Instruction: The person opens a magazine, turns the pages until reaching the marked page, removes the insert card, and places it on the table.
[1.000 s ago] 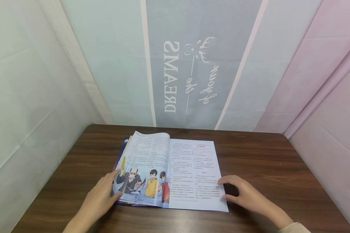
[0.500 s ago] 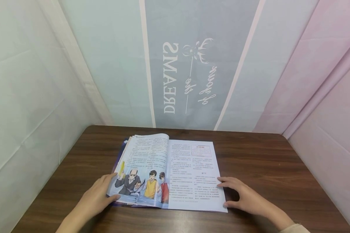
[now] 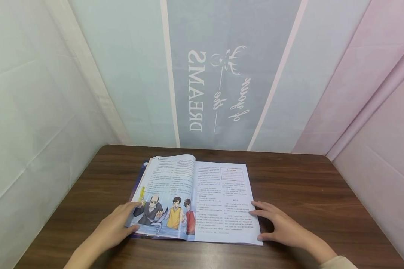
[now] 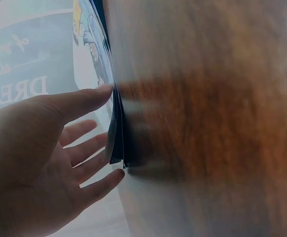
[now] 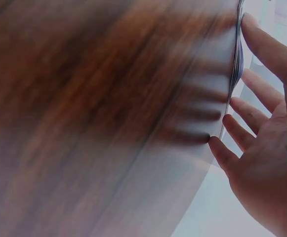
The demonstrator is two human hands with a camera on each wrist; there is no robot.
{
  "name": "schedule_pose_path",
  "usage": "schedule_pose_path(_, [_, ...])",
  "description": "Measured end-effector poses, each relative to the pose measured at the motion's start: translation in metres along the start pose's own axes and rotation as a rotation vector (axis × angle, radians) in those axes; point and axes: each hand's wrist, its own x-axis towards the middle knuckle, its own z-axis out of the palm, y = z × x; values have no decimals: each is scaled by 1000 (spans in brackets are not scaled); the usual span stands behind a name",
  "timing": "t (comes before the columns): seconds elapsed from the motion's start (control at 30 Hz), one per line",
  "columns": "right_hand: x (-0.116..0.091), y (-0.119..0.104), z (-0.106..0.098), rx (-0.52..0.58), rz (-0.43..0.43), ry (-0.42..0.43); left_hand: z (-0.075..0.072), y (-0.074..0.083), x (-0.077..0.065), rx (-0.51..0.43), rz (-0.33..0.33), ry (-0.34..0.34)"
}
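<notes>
An open magazine [image 3: 227,201] lies on the table, its left page arched and printed with text over a cartoon of several figures. The right page carries text and a small red-framed box. At the lower left corner, my left hand [image 3: 114,228] touches the magazine with thumb and fingers spread. In the left wrist view, the left hand [image 4: 49,143] has its thumb against the layered page edges [image 4: 114,133]. On the opposite side, my right hand [image 3: 282,226] rests its fingertips at the right page's edge. The right wrist view shows the right hand [image 5: 266,133] with loosely extended fingers along that edge.
The dark wood-grain table [image 3: 309,186] has rounded far corners. Behind it hangs a grey-blue curtain [image 3: 208,22] with mirrored white lettering. Pale fabric walls [image 3: 37,112] stand at the left and right.
The left hand has shifted slightly left and down, and the left page has settled flatter and further left. The right hand has barely moved, its fingers a little more extended over the edge.
</notes>
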Motion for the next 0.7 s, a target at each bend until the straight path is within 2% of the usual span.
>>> schedule_pose_path(0.33, [7,-5,-2,13,68,-31,-2,-3,2,33,14,-26])
schedule_pose_path(0.7, [13,-8,-3,-31,51,5,-1,-4,3,52,42,-15])
